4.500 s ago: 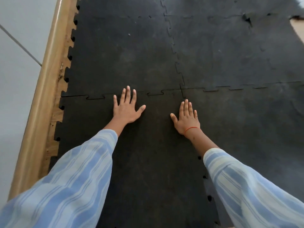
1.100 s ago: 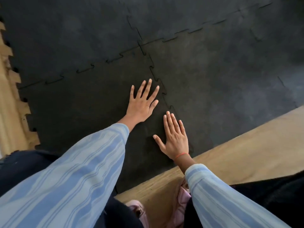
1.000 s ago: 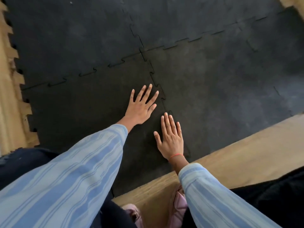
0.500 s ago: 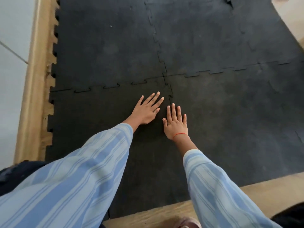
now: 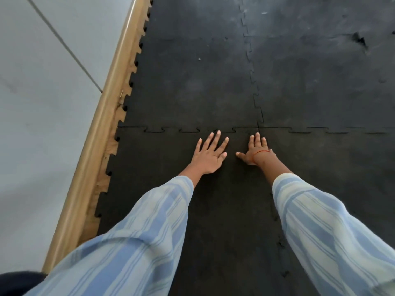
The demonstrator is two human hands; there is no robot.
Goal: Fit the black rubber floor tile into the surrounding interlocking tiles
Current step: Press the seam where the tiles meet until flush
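Note:
The black rubber floor tile lies flat in the near left of the mat, its toothed far edge meeting the neighbouring tile along a jigsaw seam. My left hand rests palm down on the tile, fingers spread, fingertips just short of that seam. My right hand lies flat beside it, near the corner where the tiles meet. Neither hand holds anything. My striped sleeves cover much of the tile's near part.
A wooden skirting strip runs diagonally along the mat's left toothed edge, with a pale grey wall beyond it. More black tiles extend far and right. A torn notch shows at the far right.
Both hands have slid forward along the tile toward the far seam, and are now a little further apart. The view has swung left, bringing the wall and skirting in.

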